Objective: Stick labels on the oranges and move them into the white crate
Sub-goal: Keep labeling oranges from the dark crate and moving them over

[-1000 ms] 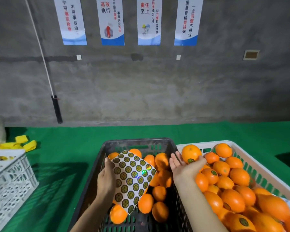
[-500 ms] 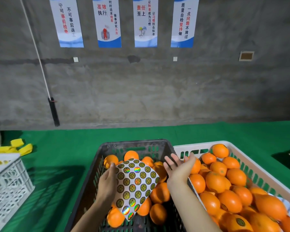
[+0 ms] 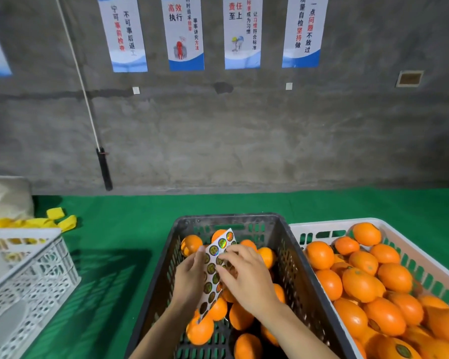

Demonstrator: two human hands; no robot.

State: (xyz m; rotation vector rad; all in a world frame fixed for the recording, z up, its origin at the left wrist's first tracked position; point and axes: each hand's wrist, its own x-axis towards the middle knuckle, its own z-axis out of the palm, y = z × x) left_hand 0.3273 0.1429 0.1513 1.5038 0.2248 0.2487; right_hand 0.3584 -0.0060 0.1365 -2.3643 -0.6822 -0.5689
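Note:
My left hand (image 3: 189, 275) grips a sheet of round green-and-gold labels (image 3: 214, 270) above the black crate (image 3: 161, 275), which holds several unlabelled oranges (image 3: 200, 330). My right hand (image 3: 246, 278) lies over the sheet, its fingertips pinching at a label near the sheet's middle. To the right stands the white crate (image 3: 322, 225), heaped with oranges (image 3: 358, 283); some of them show labels.
A second white crate (image 3: 34, 278) stands at the left on the green mat. Yellow strips (image 3: 60, 218) lie behind it, beside a pale bag (image 3: 5, 195). A grey concrete wall with posters rises behind the mat.
My right hand let an orange go into the white crate, then swung left onto the label sheet. My left hand turned the sheet more edge-on and raised it slightly.

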